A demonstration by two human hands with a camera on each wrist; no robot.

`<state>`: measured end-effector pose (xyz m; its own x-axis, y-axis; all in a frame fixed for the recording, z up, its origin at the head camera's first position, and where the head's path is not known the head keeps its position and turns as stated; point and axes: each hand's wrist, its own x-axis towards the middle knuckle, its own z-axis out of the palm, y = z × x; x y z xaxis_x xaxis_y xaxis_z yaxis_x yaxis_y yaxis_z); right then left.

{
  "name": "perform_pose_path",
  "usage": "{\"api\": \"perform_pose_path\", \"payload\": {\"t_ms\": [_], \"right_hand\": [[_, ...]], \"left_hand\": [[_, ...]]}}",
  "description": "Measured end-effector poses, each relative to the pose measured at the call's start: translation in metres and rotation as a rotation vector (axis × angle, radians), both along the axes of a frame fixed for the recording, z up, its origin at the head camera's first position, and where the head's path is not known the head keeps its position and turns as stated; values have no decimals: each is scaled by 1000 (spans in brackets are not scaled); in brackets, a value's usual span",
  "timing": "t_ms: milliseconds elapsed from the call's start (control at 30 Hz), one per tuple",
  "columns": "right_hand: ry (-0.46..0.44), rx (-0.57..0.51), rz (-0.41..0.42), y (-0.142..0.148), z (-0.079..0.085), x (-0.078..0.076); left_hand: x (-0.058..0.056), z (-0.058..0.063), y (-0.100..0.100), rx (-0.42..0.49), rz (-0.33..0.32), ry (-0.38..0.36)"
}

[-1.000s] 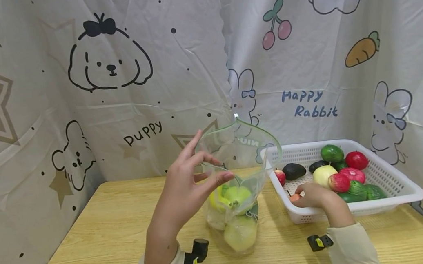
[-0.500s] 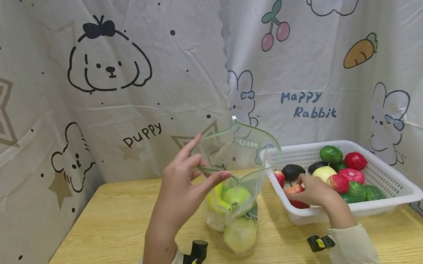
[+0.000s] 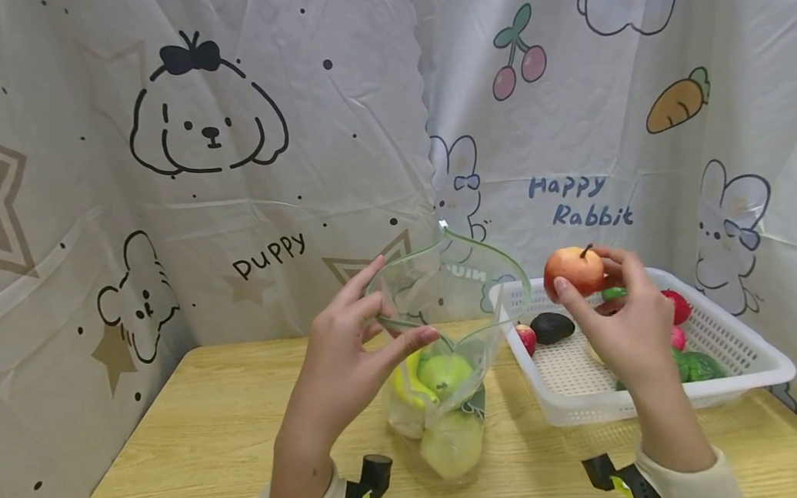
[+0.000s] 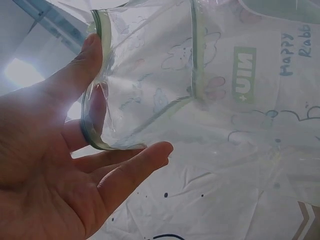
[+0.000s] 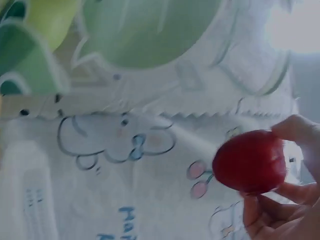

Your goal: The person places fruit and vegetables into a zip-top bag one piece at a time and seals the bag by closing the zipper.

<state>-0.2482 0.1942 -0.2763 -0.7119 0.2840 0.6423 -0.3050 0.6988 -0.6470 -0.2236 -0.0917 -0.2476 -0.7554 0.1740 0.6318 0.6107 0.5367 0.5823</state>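
A clear zip bag (image 3: 489, 316) with a green-edged mouth stands upright on the table, its mouth spread wide. Inside show a yellow banana (image 3: 408, 383), a green fruit (image 3: 445, 377) and a pale yellow-green round fruit (image 3: 452, 444). My left hand (image 3: 351, 360) holds the bag's rim with thumb and fingers; the left wrist view shows the hand (image 4: 65, 145) at the green rim (image 4: 97, 50). My right hand (image 3: 629, 325) grips a red-orange apple (image 3: 572, 269) with a dark stem, raised above the basket's near left part. In the right wrist view the apple (image 5: 250, 162) looks deep red between the fingertips.
A white plastic basket (image 3: 666, 400) stands at the right, partly behind my right forearm. It holds a dark avocado (image 3: 552, 328), a small red apple (image 3: 526, 339), green vegetables (image 3: 701, 367) and other red fruit. A printed curtain (image 3: 337, 168) hangs behind the wooden table (image 3: 217, 431).
My right hand has taken hold of the apple in the basket and lifted it up out of it. My left hand keeps its place at the bag's rim.
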Motion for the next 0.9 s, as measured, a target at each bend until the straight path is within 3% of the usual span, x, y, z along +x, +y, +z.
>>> {"api": "perform_pose_path", "payload": {"t_ms": [67, 167, 300, 433, 600, 733, 900], "right_hand": [[172, -60, 31, -8, 8, 10], [386, -92, 147, -19, 15, 22], [545, -62, 314, -35, 17, 29], [609, 3, 378, -47, 17, 30], [633, 63, 339, -54, 14, 29], [588, 157, 290, -56, 11, 28], [538, 195, 297, -55, 8, 26]], "left_hand": [[0, 0, 0, 2, -3, -2], [0, 0, 1, 0, -2, -3], [0, 0, 1, 1, -2, -5], [0, 0, 1, 5, -7, -5], [0, 0, 2, 5, -14, 7], [0, 0, 2, 3, -16, 10], [-1, 0, 2, -10, -9, 22]]}}
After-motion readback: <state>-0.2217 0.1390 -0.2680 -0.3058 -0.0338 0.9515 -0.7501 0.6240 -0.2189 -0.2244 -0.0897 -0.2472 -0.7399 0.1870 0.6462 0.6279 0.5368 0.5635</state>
